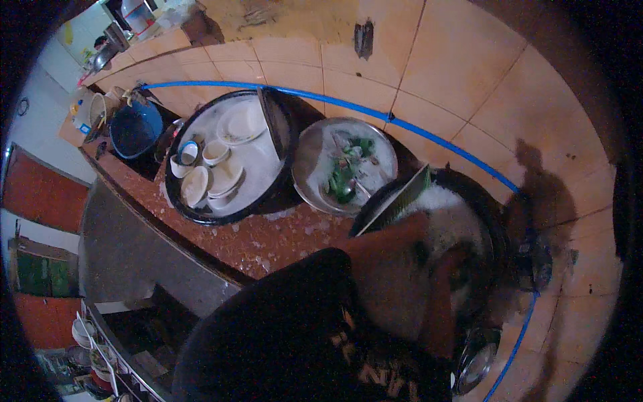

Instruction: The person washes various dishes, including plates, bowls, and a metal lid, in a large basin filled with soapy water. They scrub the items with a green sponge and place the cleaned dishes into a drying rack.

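My left hand (pixel 426 240) and my right hand (pixel 456 259) are both down inside a large dark round basin (pixel 490 201) of soapy water. White suds (pixel 436 197) float along its far side. Deep shadow covers my fingers, so whatever they may hold is hidden. A thin flat panel with a greenish ridged face (pixel 402 202) stands tilted at the basin's left edge, close to my left forearm. Beside this basin, a round metal bowl (pixel 307 187) contains foamy water, green items (pixel 342 183) and what looks like a spoon (pixel 362 189).
A wide black tub (pixel 228 219) holds white plates (pixel 243 123), bowls (pixel 216 152) and foamy water, with a flat board (pixel 271 125) across it. Further left is a blue bucket (pixel 135 128). A blue hose (pixel 341 103) runs along the tiled wall. A counter edge (pixel 201 254) borders the floor.
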Demonstrator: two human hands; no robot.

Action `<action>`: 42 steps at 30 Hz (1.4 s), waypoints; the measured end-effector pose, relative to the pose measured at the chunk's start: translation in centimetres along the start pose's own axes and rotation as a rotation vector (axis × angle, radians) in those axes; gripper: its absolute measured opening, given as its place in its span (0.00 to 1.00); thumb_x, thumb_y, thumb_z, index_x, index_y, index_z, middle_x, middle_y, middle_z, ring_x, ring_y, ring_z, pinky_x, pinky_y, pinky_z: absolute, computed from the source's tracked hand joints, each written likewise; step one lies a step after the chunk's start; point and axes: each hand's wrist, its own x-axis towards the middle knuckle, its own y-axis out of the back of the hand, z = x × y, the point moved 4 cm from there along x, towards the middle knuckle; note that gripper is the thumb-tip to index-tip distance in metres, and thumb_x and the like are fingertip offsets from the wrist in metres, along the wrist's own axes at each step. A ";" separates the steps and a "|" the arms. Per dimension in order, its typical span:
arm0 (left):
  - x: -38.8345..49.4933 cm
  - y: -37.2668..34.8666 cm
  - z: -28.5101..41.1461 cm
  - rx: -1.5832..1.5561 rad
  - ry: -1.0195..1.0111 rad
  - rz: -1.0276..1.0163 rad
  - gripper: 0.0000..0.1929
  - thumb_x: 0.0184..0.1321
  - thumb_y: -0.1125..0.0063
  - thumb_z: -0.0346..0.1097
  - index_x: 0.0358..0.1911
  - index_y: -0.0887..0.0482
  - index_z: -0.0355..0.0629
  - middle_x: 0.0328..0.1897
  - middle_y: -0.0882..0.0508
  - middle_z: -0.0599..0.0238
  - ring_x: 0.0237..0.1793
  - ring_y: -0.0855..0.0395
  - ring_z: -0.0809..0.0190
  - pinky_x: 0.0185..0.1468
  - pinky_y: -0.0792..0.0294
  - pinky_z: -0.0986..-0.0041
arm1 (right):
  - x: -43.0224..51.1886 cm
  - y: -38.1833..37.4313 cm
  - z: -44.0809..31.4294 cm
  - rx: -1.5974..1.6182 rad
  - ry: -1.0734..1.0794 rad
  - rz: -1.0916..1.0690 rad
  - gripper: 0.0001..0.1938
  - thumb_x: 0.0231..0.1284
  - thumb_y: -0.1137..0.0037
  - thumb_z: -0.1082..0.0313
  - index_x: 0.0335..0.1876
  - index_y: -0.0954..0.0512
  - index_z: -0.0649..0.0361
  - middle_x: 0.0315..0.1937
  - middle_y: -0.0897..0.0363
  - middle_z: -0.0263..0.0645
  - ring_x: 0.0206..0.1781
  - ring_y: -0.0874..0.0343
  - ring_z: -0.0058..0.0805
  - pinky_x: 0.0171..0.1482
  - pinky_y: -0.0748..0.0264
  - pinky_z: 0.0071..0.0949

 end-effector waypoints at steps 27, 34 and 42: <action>0.5 -4.0 -3.5 -0.632 0.187 0.227 0.25 0.65 0.62 0.45 0.61 0.36 0.37 0.60 0.30 0.44 0.59 0.31 0.43 0.63 0.39 0.58 | 2.3 -2.8 -2.9 0.163 -0.106 -0.155 0.25 0.57 0.50 0.60 0.59 0.32 0.64 0.55 0.29 0.50 0.56 0.30 0.44 0.58 0.35 0.40; -1.8 -2.2 -2.1 -0.348 -0.102 0.342 0.23 0.67 0.66 0.45 0.61 0.36 0.39 0.60 0.31 0.45 0.61 0.33 0.45 0.64 0.41 0.60 | 1.7 -2.1 0.6 0.067 -0.188 -0.189 0.26 0.57 0.50 0.59 0.59 0.33 0.63 0.55 0.29 0.50 0.56 0.30 0.45 0.57 0.34 0.40; -1.4 0.0 -0.5 -1.452 0.253 0.055 0.26 0.68 0.68 0.51 0.61 0.34 0.41 0.63 0.33 0.50 0.62 0.35 0.49 0.66 0.44 0.59 | -1.0 4.0 -8.3 0.171 0.035 -0.081 0.25 0.58 0.49 0.57 0.59 0.33 0.63 0.54 0.29 0.50 0.55 0.29 0.44 0.56 0.33 0.40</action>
